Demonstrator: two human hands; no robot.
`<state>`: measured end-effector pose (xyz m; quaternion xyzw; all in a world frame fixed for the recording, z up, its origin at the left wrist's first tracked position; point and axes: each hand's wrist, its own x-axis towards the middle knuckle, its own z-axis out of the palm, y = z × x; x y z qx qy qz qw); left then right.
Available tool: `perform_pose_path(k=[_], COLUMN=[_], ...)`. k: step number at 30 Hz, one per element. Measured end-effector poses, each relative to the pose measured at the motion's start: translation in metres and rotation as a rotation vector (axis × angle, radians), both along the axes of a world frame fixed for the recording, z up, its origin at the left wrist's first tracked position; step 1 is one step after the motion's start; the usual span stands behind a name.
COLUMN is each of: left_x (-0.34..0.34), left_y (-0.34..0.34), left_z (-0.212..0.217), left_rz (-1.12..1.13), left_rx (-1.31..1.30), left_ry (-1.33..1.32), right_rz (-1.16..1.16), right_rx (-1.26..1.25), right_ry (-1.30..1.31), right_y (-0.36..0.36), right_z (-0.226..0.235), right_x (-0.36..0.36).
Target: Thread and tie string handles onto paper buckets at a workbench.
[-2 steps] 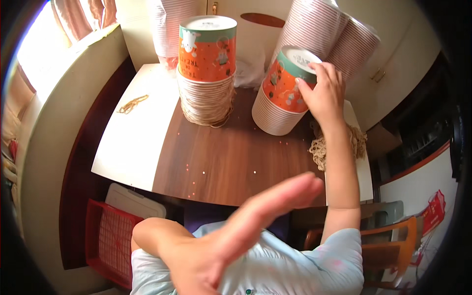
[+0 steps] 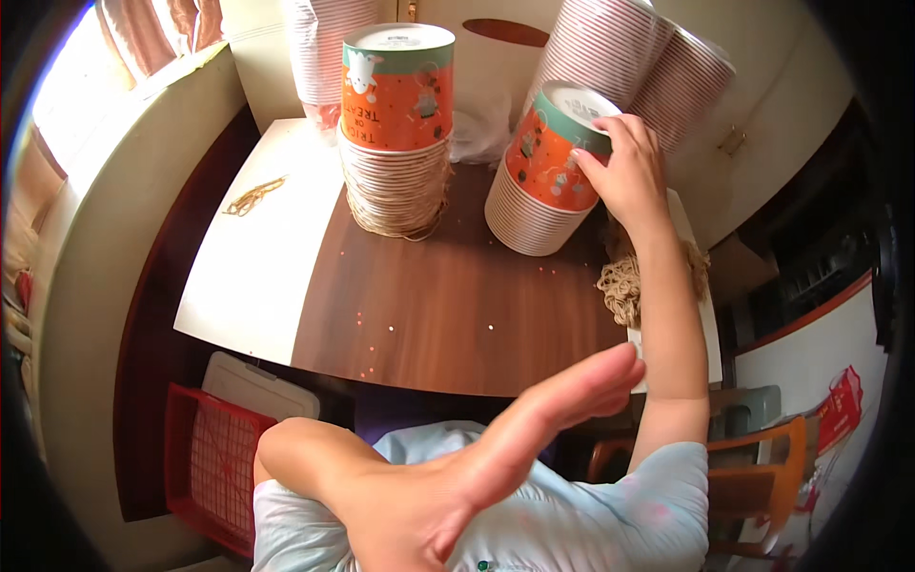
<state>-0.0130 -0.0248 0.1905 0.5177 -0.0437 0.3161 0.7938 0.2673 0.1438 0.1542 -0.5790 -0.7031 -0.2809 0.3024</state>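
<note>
My right hand (image 2: 630, 172) reaches to a stack of upside-down paper buckets, its thumb on the side and its fingers over the upper edge of the top orange-and-green bucket (image 2: 558, 157). The white rims of the stack show below that bucket, and the stack leans. Close to the camera, my left hand (image 2: 486, 458) is held up with its fingers stretched out and nothing in it. Left of the right-hand stack stands another upside-down stack, topped by an orange-and-green bucket (image 2: 400, 105), with tan cord (image 2: 396, 195) around its rims.
A bundle of tan cord (image 2: 624, 286) lies at the table's right, and a few loose strands (image 2: 255, 195) on its white left part. Tall plastic-wrapped bucket stacks (image 2: 596, 52) stand behind. Below left is a red crate (image 2: 214, 458); a wooden chair (image 2: 762, 477) stands at right.
My left hand has moved slightly to the right. The right hand keeps its place on the bucket, and the whole view has shifted a little.
</note>
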Motion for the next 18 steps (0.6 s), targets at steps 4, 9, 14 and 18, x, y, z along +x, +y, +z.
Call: perform_pose_path(k=[4,9,14,18], left_x=[0.008,0.015,0.013,0.014], left_y=[-0.013,-0.021,-0.024,-0.029], left_z=[-0.008,-0.018,-0.003,-0.009], left_rz=[-0.223,-0.328,-0.477,-0.453], left_rx=[-0.053,-0.008,-0.159,-0.161], left_ry=[-0.131,-0.181,-0.025,-0.128], right_rz=[0.162,0.278,0.325,0.344], right_rx=[-0.048,0.012,0.157,0.270], right_ry=[0.056,0.125,0.132,0.220], right_y=[0.018,0.034,0.017,-0.014], right_z=[-0.002,0.009,0.068,0.115], right_x=[0.012,0.034,0.045,0.043])
